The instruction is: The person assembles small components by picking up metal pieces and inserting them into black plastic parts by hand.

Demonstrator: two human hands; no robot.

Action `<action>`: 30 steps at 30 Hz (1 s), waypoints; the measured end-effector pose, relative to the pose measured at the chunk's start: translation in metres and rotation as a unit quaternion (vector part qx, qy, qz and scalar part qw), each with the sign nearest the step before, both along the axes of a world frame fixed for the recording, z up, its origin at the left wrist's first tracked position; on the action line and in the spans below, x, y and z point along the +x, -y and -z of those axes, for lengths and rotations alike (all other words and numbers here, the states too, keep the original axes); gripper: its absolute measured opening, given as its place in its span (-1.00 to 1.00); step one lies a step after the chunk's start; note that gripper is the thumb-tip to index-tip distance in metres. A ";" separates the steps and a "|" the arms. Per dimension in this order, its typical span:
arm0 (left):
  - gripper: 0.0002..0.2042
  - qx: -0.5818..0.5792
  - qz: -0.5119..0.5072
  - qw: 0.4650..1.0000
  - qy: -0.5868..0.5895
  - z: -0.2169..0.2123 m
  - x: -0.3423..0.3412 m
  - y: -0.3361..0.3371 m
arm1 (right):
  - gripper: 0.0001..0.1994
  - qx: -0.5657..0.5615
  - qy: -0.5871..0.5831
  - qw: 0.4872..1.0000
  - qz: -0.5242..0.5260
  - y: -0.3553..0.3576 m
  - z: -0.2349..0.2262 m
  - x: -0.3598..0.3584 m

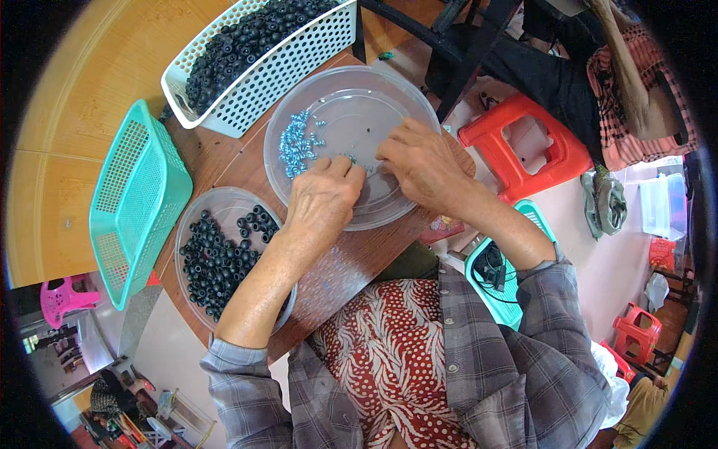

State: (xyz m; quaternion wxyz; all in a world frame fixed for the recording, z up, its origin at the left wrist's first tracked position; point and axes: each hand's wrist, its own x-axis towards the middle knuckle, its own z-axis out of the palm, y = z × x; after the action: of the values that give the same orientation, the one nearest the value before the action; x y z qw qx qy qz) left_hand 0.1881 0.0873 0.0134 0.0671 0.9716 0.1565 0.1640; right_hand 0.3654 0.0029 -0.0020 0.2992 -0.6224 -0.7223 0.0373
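A round clear plastic basin [278, 127] stands on the wooden table, with a heap of small shiny blue coil-like metal pieces [298, 146] at its left side. My left hand [329, 191] is over the basin's near part, fingers bent down and closed; a tiny greenish bit shows by its fingertips. Across from it, my right hand [419, 161] reaches in from the right, its fingers curled and pressed together. Whatever either hand pinches is too small or hidden to make out. A few loose bits lie between the hands.
Left of my left forearm sits a clear tub [182, 258] of black ring-like parts [217, 262]. A white perforated basket [277, 78] heaped with black parts [247, 45] stands behind. A green basket [142, 217] is at the left edge. Beyond the table are a red stool [497, 161] and another person's arm [624, 71].
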 end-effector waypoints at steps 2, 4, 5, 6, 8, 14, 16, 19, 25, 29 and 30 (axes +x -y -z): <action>-0.82 0.018 0.033 0.998 -0.041 0.002 0.001 -0.002 | -0.90 -0.001 -0.008 1.000 0.008 0.003 -0.002 0.003; -0.83 0.014 0.040 0.998 -0.042 0.001 0.003 -0.002 | -0.90 -0.001 -0.016 1.000 0.018 0.006 -0.002 0.007; -0.83 0.010 0.045 0.998 -0.042 0.001 0.005 -0.002 | -0.91 0.012 -0.027 0.999 0.019 0.006 -0.002 0.009; -0.83 0.011 0.047 0.998 -0.043 0.001 0.006 -0.002 | -0.91 0.027 -0.037 0.999 0.020 0.007 -0.002 0.010; -0.84 -0.009 0.039 0.999 -0.017 0.005 0.007 -0.001 | -0.91 0.031 -0.047 0.998 0.019 0.008 -0.003 0.012; -0.71 -0.080 0.005 0.996 0.038 0.012 0.005 -0.006 | -0.92 0.024 -0.090 0.996 0.012 0.012 -0.011 0.009; -0.69 -0.187 -0.026 0.980 0.067 -0.002 0.007 0.000 | -0.91 0.022 -0.103 0.994 0.013 0.016 -0.017 0.005; -0.62 -0.266 -0.053 0.956 0.115 -0.018 0.009 0.009 | -0.89 -0.074 -0.245 0.966 0.040 0.017 -0.025 -0.004; -0.54 -0.221 -0.045 0.956 0.189 -0.031 0.013 0.020 | -0.80 -0.193 -0.527 0.827 -0.029 0.012 -0.021 -0.009; -0.55 -0.291 -0.050 0.932 0.211 -0.025 0.006 0.021 | -0.78 -0.221 -0.614 0.758 -0.013 0.012 -0.028 -0.011; -0.55 -0.291 -0.049 0.932 0.212 -0.024 0.006 0.021 | -0.79 -0.220 -0.617 0.756 -0.008 0.013 -0.027 -0.011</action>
State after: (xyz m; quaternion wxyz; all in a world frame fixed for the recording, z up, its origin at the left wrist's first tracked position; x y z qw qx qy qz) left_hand 0.1943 0.0664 0.0374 0.3707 0.8432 0.2271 0.3162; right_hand 0.3543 -0.0103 0.0253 0.5344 -0.5078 -0.3581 0.5730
